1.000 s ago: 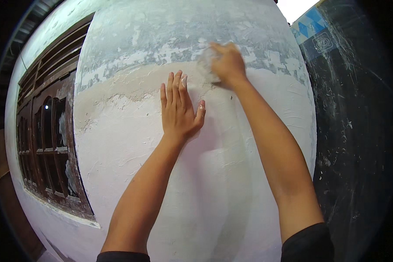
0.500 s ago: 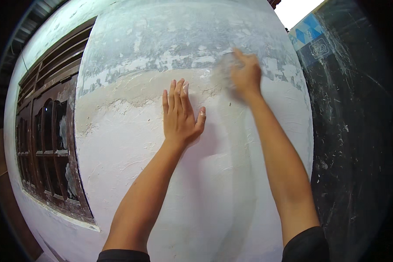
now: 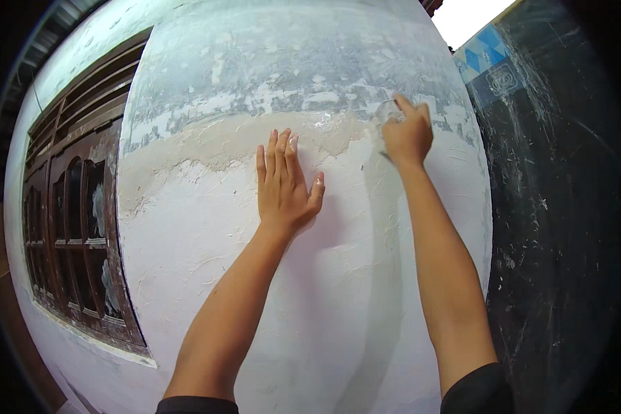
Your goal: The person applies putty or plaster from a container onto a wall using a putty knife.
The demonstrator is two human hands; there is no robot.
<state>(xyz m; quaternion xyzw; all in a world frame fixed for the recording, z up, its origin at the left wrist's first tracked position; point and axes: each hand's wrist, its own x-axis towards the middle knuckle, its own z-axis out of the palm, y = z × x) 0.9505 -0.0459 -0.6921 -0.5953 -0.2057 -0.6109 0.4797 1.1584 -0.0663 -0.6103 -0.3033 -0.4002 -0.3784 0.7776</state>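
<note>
My left hand (image 3: 286, 183) lies against the painted wall (image 3: 186, 228) with its fingers stretched out, holding nothing. Specks of white putty stick to its index fingertip and thumb. Up and to the right, my right hand (image 3: 408, 138) is closed round a flat grey putty scraper (image 3: 387, 112), its index finger pointing upward along it. The scraper is at the wall, by the right end of a wet beige putty band (image 3: 221, 134); my fingers hide its grip. Above the band the wall is patchy grey and white, while below it is pale and rough.
To the left is a brown wooden window (image 3: 76, 228) with louvres and glass panes, set in the wall. A dark, scratched panel (image 3: 538, 207) with a blue patterned patch stands along the right side. Bright sky shows at the top right.
My right hand and the scraper have moved right and slightly down along the wall. My left hand has stayed in place.
</note>
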